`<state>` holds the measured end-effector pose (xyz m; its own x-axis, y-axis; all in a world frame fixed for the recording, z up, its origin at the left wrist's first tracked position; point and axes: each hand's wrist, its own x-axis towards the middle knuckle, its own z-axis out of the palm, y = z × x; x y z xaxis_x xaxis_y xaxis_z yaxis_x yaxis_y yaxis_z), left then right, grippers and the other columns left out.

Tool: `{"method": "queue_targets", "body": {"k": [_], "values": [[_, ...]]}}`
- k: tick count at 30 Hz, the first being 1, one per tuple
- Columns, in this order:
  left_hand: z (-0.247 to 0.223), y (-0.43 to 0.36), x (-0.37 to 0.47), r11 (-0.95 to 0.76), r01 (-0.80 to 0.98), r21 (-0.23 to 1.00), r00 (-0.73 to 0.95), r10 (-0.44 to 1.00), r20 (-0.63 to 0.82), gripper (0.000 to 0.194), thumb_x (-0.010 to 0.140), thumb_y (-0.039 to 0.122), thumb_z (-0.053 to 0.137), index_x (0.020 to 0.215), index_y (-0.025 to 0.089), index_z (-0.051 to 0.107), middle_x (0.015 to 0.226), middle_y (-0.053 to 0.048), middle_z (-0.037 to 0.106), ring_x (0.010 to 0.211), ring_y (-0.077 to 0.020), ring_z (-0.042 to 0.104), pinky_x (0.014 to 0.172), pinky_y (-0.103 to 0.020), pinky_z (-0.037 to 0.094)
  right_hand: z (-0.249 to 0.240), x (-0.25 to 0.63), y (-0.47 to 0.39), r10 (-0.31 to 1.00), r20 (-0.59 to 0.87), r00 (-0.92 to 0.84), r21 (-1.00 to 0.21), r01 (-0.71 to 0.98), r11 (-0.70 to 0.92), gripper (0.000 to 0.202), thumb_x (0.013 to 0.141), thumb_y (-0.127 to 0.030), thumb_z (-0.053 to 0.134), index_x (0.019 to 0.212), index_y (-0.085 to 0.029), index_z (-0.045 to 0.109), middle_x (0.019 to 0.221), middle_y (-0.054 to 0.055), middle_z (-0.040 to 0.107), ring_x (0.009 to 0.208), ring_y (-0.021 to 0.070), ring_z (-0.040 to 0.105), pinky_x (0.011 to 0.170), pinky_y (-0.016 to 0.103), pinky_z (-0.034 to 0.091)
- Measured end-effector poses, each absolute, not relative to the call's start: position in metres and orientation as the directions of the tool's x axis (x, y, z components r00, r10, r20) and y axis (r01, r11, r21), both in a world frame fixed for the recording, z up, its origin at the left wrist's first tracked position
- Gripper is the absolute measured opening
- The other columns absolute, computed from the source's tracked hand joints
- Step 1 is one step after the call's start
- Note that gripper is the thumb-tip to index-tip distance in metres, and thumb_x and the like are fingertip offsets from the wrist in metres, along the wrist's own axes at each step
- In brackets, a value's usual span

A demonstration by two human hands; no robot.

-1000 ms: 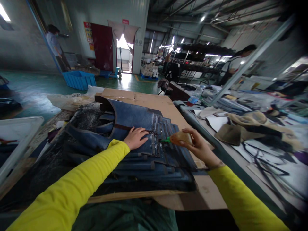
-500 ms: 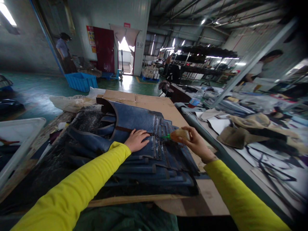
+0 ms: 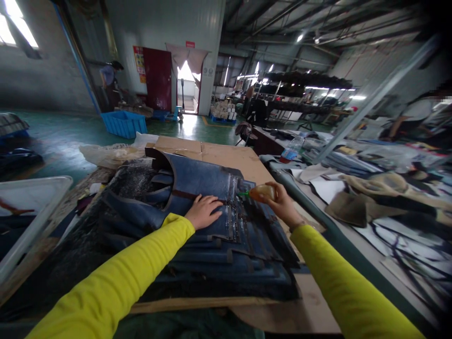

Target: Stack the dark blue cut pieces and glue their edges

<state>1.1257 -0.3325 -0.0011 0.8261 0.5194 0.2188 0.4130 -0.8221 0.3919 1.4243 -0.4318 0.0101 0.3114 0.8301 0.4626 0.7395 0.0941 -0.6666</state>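
Note:
Overlapping dark blue sheets (image 3: pixel 201 172) with dark edges lie layered in front of me. My left hand (image 3: pixel 204 212) rests flat on the top sheet, fingers spread, beside a brown strip. In my right hand (image 3: pixel 282 205) is an amber squeeze bottle (image 3: pixel 263 192), tilted sideways with its green nozzle (image 3: pixel 243 193) pointing left. The nozzle tip is at the shiny wet-looking bands along the right edges of the sheets; whether it touches them is unclear.
Brown cardboard (image 3: pixel 229 153) lies under and behind the sheets. A white tub (image 3: pixel 67 183) stands at left, a blue crate (image 3: pixel 123 124) on the floor beyond. The right table holds fabric pieces (image 3: pixel 348 207) and a plastic bottle (image 3: pixel 292 148). Two people are farther off.
My right hand and the bottle have moved slightly away from me along the wet bands. My left hand stays flat on the sheet. The whole view has shifted a little.

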Motion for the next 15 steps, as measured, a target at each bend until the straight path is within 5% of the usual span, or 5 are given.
{"method": "queue_targets", "body": {"k": [15], "values": [[0.001,-0.333,1.126,-0.815,0.422,0.397,0.828,0.525,0.197,0.037,0.089,0.043,0.039,0.120,0.028,0.052,0.135,-0.003,0.047,0.127,-0.0208,0.037,0.110,-0.051,0.018,0.020,1.427,-0.432,0.819,0.449,0.356,-0.699,0.711,0.074,0.052,0.074,-0.055,0.064,0.113,-0.024,0.049,0.101,0.006,0.056,0.090,0.0268,0.056,0.080,0.043,0.051]]}}
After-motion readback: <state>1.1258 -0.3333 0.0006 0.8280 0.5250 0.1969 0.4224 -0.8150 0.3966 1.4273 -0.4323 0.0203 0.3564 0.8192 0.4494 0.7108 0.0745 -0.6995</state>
